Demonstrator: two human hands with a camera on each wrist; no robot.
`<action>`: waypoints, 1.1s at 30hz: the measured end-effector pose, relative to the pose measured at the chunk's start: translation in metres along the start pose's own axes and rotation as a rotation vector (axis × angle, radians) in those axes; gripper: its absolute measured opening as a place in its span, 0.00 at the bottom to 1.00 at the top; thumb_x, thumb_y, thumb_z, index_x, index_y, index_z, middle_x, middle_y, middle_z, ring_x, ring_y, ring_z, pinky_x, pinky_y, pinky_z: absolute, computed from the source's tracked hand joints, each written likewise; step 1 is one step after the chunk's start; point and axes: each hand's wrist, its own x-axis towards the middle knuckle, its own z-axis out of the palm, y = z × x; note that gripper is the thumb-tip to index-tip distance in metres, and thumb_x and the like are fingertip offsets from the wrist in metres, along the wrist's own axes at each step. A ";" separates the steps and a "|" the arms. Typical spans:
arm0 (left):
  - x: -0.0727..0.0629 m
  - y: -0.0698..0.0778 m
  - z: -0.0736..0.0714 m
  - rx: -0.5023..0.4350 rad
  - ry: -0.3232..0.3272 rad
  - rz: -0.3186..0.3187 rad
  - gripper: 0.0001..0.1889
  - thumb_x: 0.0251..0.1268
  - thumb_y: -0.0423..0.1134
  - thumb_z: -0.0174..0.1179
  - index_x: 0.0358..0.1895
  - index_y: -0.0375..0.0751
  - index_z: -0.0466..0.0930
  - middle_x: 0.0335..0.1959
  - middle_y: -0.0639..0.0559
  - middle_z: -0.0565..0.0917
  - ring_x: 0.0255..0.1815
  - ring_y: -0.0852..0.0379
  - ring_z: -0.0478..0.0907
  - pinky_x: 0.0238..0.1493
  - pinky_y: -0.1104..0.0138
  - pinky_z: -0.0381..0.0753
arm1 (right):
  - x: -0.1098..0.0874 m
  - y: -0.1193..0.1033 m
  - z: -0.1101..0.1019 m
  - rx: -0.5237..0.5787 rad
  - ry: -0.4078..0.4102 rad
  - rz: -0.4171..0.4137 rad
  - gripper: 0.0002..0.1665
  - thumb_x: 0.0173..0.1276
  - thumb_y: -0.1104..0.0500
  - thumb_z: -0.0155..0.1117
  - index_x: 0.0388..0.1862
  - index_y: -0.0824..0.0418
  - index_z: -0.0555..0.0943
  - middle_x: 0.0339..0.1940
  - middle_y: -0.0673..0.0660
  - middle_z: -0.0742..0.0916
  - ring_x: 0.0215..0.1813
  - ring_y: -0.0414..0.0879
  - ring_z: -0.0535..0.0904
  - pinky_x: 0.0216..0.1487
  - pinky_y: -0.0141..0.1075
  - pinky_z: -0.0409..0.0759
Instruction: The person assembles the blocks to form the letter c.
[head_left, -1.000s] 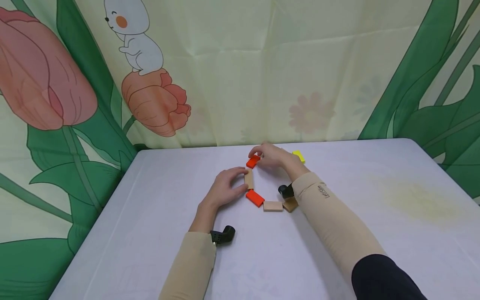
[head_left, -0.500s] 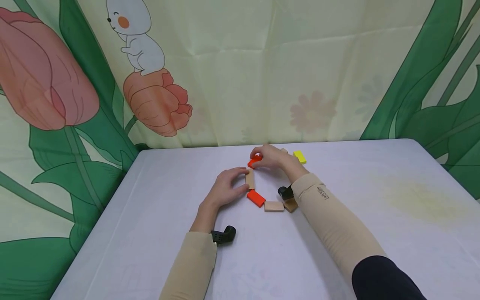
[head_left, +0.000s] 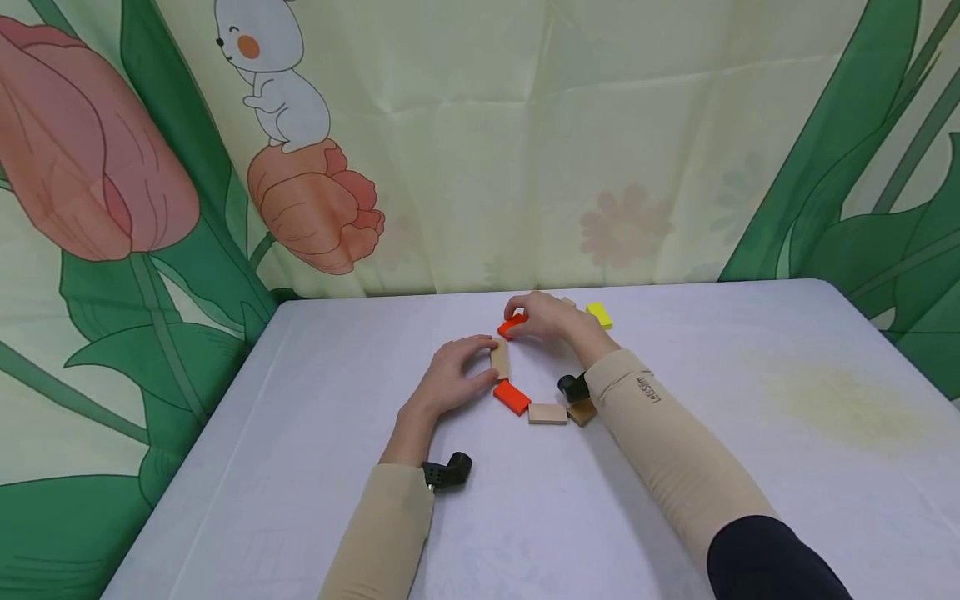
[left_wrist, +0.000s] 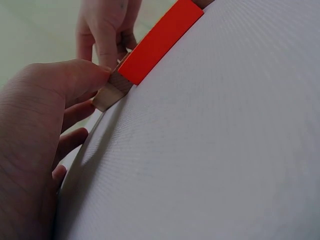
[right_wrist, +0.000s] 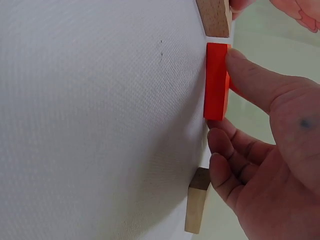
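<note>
My left hand (head_left: 453, 375) spans a plain wooden block (head_left: 499, 359), thumb at its near end and fingertips at its far end. In the left wrist view the thumb presses that block's end (left_wrist: 112, 92), beside a red block (left_wrist: 162, 40). Farther back, my right hand (head_left: 551, 318) pinches another red block (head_left: 512, 326) between thumb and fingers. The right wrist view shows this red block (right_wrist: 216, 82) low over the white cloth, a narrow gap parting it from the wooden block (right_wrist: 214, 17) that the left fingers touch.
From the near red block (head_left: 512, 397), a pale block (head_left: 547, 414) and a brown one (head_left: 581, 412) continue the curved row. A yellow block (head_left: 599, 315) and a partly hidden pale block (head_left: 568, 301) lie behind the right hand. A patterned curtain (head_left: 480, 167) hangs behind the table.
The right hand has shifted slightly to the right with the far red block, which has turned a little. The left hand keeps its place at the wooden block.
</note>
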 end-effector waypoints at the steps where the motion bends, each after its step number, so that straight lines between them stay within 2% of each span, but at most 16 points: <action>1: 0.000 0.000 0.000 0.000 -0.001 0.002 0.23 0.65 0.46 0.63 0.64 0.50 0.80 0.66 0.54 0.77 0.70 0.55 0.68 0.73 0.51 0.59 | 0.000 0.000 0.000 0.000 0.001 -0.005 0.17 0.72 0.53 0.67 0.57 0.54 0.80 0.47 0.57 0.82 0.51 0.52 0.74 0.51 0.43 0.73; 20: 0.001 -0.001 0.001 -0.010 0.016 0.047 0.22 0.65 0.44 0.63 0.63 0.49 0.81 0.64 0.54 0.79 0.68 0.54 0.70 0.71 0.52 0.62 | 0.004 -0.002 0.003 -0.020 0.006 -0.057 0.14 0.73 0.59 0.65 0.56 0.58 0.81 0.45 0.59 0.83 0.51 0.54 0.74 0.55 0.43 0.74; 29: -0.001 0.000 -0.001 -0.014 0.019 0.070 0.22 0.64 0.44 0.64 0.62 0.47 0.81 0.64 0.53 0.79 0.68 0.55 0.71 0.72 0.54 0.60 | 0.002 -0.002 0.004 -0.030 0.011 -0.059 0.14 0.73 0.57 0.65 0.55 0.57 0.81 0.35 0.56 0.80 0.44 0.51 0.74 0.47 0.40 0.73; 33: -0.001 0.001 -0.002 -0.015 0.023 0.075 0.22 0.64 0.44 0.64 0.62 0.46 0.81 0.64 0.53 0.80 0.68 0.55 0.71 0.72 0.55 0.60 | 0.002 -0.001 0.003 -0.034 0.013 -0.061 0.15 0.73 0.57 0.65 0.56 0.56 0.80 0.35 0.56 0.80 0.43 0.51 0.74 0.47 0.40 0.73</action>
